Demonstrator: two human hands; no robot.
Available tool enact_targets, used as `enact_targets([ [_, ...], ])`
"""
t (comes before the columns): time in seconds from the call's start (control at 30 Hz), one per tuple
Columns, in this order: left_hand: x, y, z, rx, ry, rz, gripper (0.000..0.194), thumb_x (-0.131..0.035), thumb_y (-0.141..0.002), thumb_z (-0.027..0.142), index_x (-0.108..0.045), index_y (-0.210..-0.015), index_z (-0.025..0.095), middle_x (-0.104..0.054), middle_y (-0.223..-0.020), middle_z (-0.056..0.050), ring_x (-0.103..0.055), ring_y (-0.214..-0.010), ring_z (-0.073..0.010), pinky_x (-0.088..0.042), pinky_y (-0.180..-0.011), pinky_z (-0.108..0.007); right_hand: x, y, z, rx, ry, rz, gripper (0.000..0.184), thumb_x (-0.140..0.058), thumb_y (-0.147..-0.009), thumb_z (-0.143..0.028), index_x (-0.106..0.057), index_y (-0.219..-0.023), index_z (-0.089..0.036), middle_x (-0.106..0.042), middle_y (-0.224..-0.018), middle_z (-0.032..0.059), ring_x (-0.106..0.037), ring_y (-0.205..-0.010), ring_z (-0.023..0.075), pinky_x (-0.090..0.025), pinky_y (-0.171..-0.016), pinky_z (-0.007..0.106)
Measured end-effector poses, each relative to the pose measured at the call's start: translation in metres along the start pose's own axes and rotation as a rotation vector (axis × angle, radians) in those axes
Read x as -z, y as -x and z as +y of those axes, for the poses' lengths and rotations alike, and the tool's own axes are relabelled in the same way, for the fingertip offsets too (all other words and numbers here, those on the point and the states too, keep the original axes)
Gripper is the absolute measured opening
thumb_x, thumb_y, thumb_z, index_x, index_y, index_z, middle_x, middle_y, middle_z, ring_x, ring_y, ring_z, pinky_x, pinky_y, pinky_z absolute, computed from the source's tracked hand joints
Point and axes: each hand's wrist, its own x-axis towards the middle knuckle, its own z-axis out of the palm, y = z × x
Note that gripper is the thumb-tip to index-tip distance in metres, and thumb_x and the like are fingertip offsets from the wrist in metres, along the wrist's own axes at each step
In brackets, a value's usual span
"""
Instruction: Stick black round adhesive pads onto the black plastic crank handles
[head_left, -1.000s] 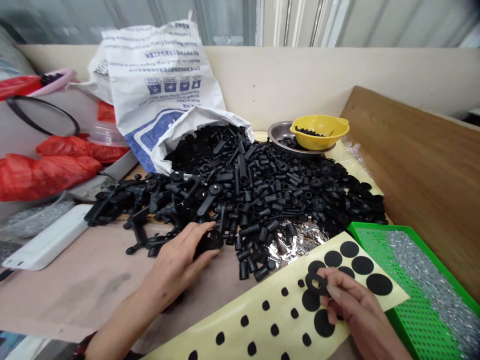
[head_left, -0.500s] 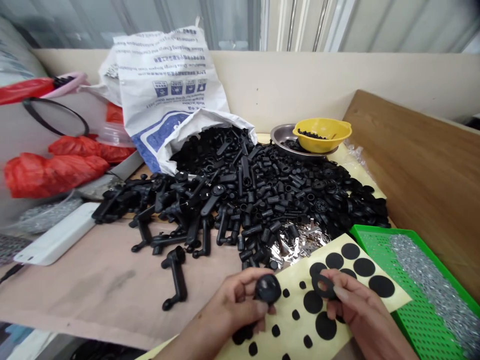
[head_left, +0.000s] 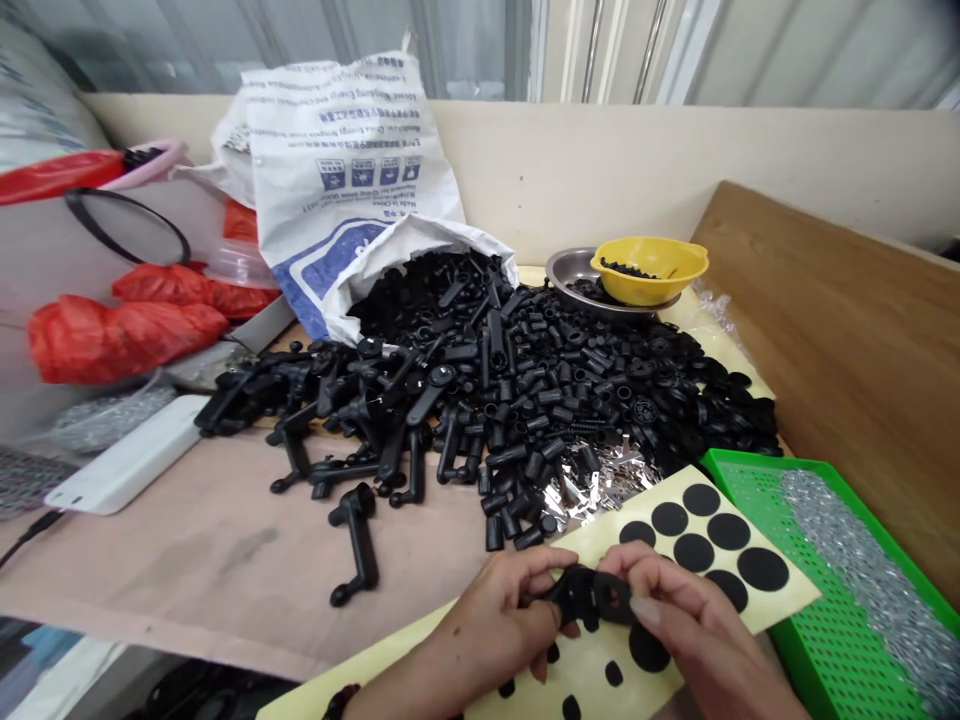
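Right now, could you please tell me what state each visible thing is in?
Left hand: closed on a dark part
Right hand: pinching a black ring
Woven sack: open towards the black parts pile
Yellow bowl: upright, partly filled
Steel bowl: upright, under yellow bowl
Green tray: partly filled

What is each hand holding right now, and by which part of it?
The left hand holds a black plastic part by its left side. The right hand pinches a flat black ring by its outer edge, on the right.
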Motion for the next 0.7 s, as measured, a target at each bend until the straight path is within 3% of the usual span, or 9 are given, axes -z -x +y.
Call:
enact_targets([
  [0.2, 0.003, -0.003, -0.005, 0.025, -0.065, 0.025, 0.049, -0.056, -0.066, 0.021, -0.057, -0.114, 0.008, -0.065, -0.069, -0.002, -0.043, -0.038, -0.0048, -0.036, -0.036, -0.016, 0.005, 0.0, 0.004, -0.01, 0.01, 0.031, 0.023, -0.067, -0.074, -0.039, -0.058, -0.062, -0.02, -0.06, -0.094, 0.0038, -0.05, -0.083, 0.0201, -0.038, -0.067, 0.026],
  [0.3, 0.004, -0.001, -0.009, 0.003, -0.168, 0.05, 0.049, -0.053, -0.07, 0.02, -0.058, -0.118, 0.011, -0.065, -0.073, -0.003, -0.046, -0.043, -0.0081, -0.04, -0.039, -0.019, 0.004, 0.003, 0.005, 0.0, 0.013, 0.055, 0.026, -0.067, -0.073, -0.042, -0.057, -0.061, -0.021, -0.061, -0.095, 0.0043, -0.052, -0.085, 0.0209, -0.041, -0.068, 0.026],
  [0.4, 0.003, 0.005, -0.01, -0.136, -0.431, 0.122, 0.046, -0.049, -0.074, 0.016, -0.061, -0.118, 0.019, -0.067, -0.084, -0.004, -0.058, -0.07, -0.0175, -0.049, -0.058, -0.025, -0.007, 0.009, 0.002, 0.033, 0.157, 0.112, 0.023, -0.065, -0.075, -0.04, -0.058, -0.062, -0.022, -0.062, -0.102, 0.0061, -0.055, -0.091, 0.0235, -0.044, -0.074, 0.027],
  [0.5, 0.0, 0.01, -0.007, -0.263, -0.66, 0.17, 0.045, -0.047, -0.076, 0.013, -0.063, -0.117, 0.024, -0.068, -0.091, -0.005, -0.057, -0.09, -0.0235, -0.046, -0.079, -0.033, -0.021, 0.016, 0.002, 0.12, 0.326, 0.199, 0.024, -0.064, -0.075, -0.042, -0.058, -0.061, -0.024, -0.062, -0.109, 0.0071, -0.058, -0.096, 0.0276, -0.046, -0.082, 0.032],
  [0.6, -0.001, 0.009, -0.007, -0.245, -0.599, 0.117, 0.044, -0.046, -0.078, 0.014, -0.061, -0.118, 0.022, -0.067, -0.086, -0.004, -0.059, -0.08, -0.0215, -0.047, -0.072, -0.031, -0.026, 0.019, 0.004, 0.243, 0.389, 0.278, 0.024, -0.063, -0.075, -0.043, -0.059, -0.059, -0.026, -0.064, -0.108, 0.0065, -0.056, -0.105, 0.0304, -0.043, -0.093, 0.036],
  [0.7, 0.0, 0.006, -0.009, -0.123, -0.368, 0.029, 0.042, -0.044, -0.079, 0.017, -0.061, -0.117, 0.017, -0.064, -0.075, -0.002, -0.051, -0.052, -0.0131, -0.044, -0.05, -0.023, -0.019, 0.018, 0.006, 0.219, 0.356, 0.265, 0.023, -0.064, -0.076, -0.041, -0.06, -0.06, -0.025, -0.063, -0.112, 0.0067, -0.059, -0.1, 0.029, -0.046, -0.089, 0.034],
])
